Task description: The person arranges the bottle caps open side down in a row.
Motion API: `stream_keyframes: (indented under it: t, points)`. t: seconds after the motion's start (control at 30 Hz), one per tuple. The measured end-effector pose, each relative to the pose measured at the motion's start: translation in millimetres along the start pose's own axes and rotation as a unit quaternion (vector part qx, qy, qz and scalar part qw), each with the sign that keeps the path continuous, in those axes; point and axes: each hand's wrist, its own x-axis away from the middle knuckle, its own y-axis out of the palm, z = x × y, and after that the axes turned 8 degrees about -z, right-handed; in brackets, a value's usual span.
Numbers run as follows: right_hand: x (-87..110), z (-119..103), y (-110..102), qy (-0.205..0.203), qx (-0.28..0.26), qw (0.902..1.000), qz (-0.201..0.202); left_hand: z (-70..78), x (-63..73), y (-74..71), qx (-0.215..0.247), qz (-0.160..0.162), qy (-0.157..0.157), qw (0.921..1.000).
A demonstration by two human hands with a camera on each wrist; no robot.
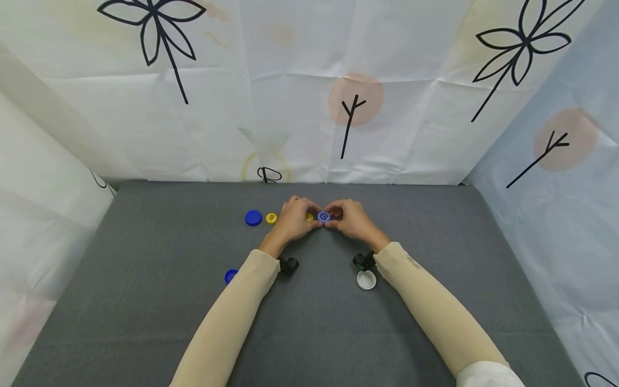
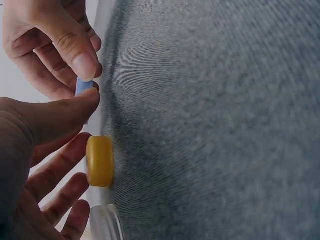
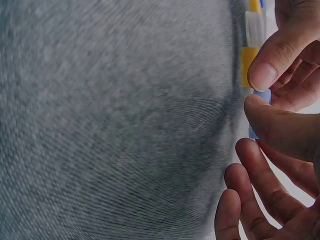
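Light-blue bottle cap (image 1: 323,216) at the right-hand end of a row across the tabletop (image 1: 319,322), between the two hands. Left hand (image 1: 296,219) pinches its left edge, right hand (image 1: 352,219) its right edge, thumbs on the near side; the right hand's spare fingers are loosely spread. Whether the cap's underside touches the cloth, cannot tell.

Handling, by judgement: light, stiff plastic, unlikely to break; a smooth edge might slip. Best hold: opposite points of the side wall, fingertips only, as it is low and small.

Count, seven rounds in all:
- light-blue: one.
- yellow caps: two, one (image 1: 309,216) just beside the left hand, another (image 1: 271,218) farther left.
- clear or whitish cap: one (image 2: 106,222), between the yellows, hidden from the head view.
- dark-blue caps: two, one (image 1: 253,217) at the row's left end, one (image 1: 231,276) nearer the person, partly under the left sleeve (image 1: 232,317).
- white lid: one (image 1: 366,280), near the right wrist.
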Motion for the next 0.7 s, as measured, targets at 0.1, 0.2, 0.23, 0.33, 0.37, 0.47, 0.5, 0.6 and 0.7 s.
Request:
stream_keyframes:
  t: [0.1,0.2,0.23,0.33,0.37,0.47,0.5,0.6,0.7]
  points:
    - [-3.0,2.6,1.9,0.006,0.007,1.0,0.0,-1.1,-2.9,2.6,-0.013,-0.002,-0.005,0.9999]
    - [-5.0,4.4,3.4,0.011,0.019,0.9998,-0.003,-1.9,-4.9,4.4,-0.028,-0.003,-0.009,0.9996]
    - [-5.4,4.5,3.7,0.013,0.022,0.9997,-0.004,-2.2,-5.5,4.8,-0.033,-0.004,-0.011,0.9994]
    - [-6.0,4.7,4.1,0.017,0.028,0.9994,-0.008,-2.3,-6.2,5.1,-0.043,-0.009,-0.017,0.9989]
    - [-5.9,4.7,3.9,0.018,0.029,0.9994,-0.008,-2.2,-6.1,5.0,-0.044,-0.011,-0.018,0.9988]
    - [-5.9,4.8,3.1,0.019,0.026,0.9995,-0.008,-1.5,-6.1,4.3,-0.048,-0.016,-0.02,0.9985]
    - [-5.8,4.8,2.9,0.018,0.025,0.9995,-0.009,-1.3,-6.1,4.0,-0.05,-0.017,-0.02,0.9984]
    - [-5.5,4.7,2.4,0.016,0.022,0.9996,-0.01,-1.0,-5.8,3.2,-0.052,-0.02,-0.019,0.9983]
    - [-4.4,3.7,2.2,0.013,0.018,0.9997,-0.008,-1.7,-3.1,0.7,-0.047,-0.018,-0.013,0.9986]
